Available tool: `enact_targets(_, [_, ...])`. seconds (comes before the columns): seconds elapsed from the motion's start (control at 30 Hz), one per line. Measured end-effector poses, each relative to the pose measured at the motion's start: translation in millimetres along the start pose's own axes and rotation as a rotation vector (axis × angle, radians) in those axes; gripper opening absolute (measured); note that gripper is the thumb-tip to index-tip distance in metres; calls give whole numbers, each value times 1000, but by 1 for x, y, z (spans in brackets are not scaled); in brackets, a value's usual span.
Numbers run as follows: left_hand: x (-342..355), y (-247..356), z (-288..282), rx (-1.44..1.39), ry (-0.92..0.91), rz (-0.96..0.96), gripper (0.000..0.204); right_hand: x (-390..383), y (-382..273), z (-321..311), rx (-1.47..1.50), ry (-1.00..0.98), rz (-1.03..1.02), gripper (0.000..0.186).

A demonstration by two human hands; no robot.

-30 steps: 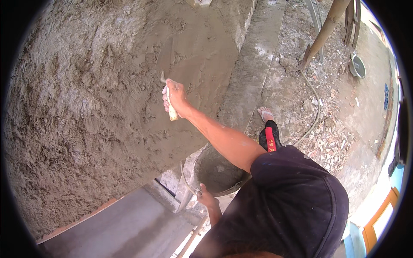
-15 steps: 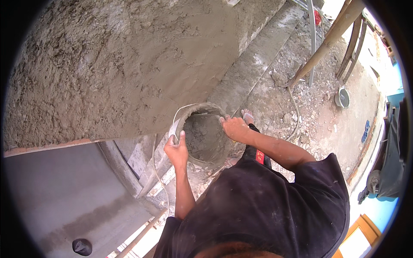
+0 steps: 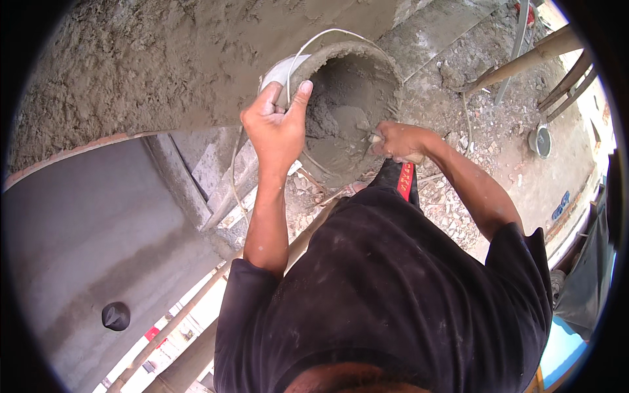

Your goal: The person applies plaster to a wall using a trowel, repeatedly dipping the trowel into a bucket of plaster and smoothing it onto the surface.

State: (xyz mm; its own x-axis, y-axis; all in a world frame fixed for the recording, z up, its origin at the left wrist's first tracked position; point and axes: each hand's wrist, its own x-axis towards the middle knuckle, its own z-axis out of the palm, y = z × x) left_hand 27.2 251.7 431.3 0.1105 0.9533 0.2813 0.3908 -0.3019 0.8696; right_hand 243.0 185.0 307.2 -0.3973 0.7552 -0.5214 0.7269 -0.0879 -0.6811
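A mortar-caked bucket [image 3: 386, 64] is tilted, its mouth facing me, against the lower edge of the rough plastered surface. Wet grey mortar [image 3: 337, 118] lies inside it, and a thin pale bail handle [image 3: 334, 30] arches over the far rim. My left hand [image 3: 276, 124] is closed on the left rim, thumb over the edge. At the right side of the mouth, my right hand [image 3: 400, 141] grips a trowel [image 3: 414, 158] by its pale handle; the blade is mostly hidden in the mortar and behind the fingers.
Rough mortar [image 3: 164, 72] covers the broad surface ahead. Rubble [image 3: 458, 216] and a cord lie on the ground to the right, near slanting wooden poles [image 3: 524, 62] and a small bucket [image 3: 540, 142]. A dark round object [image 3: 116, 316] sits on the smooth grey surface at lower left.
The bucket has moved farther from me and tipped so its mouth shows more. My left hand went along on the rim; my right hand has shifted from the rim to the mouth's lower right.
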Motion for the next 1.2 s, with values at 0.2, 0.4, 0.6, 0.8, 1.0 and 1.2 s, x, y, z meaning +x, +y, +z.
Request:
enact_targets(0.2, [-4, 16, -23, 43, -98, 45, 36, 17, -36, 55, 901, -422, -142, 28])
enact_targets(0.4, [-16, -6, -61, -52, 293, -180, 19, 6, -65, 49, 1125, -322, -295, 24])
enact_targets(0.6, [-39, -81, -49, -193, 499, -287, 26, 12, -34, 45, 1146, -140, -116, 26])
enact_targets(0.8, [-98, -156, -64, -281, 627, -572, 38, -48, -39, 28, 1673, 35, -174, 13])
enact_targets(1.0, [-166, -201, -82, 21, 590, -631, 28, -44, 4, -37, 1393, 1518, -223, 15])
enact_targets(1.2, [-207, -188, -115, -14, 708, -668, 32, 48, 47, -95, 979, 2328, 373, 24])
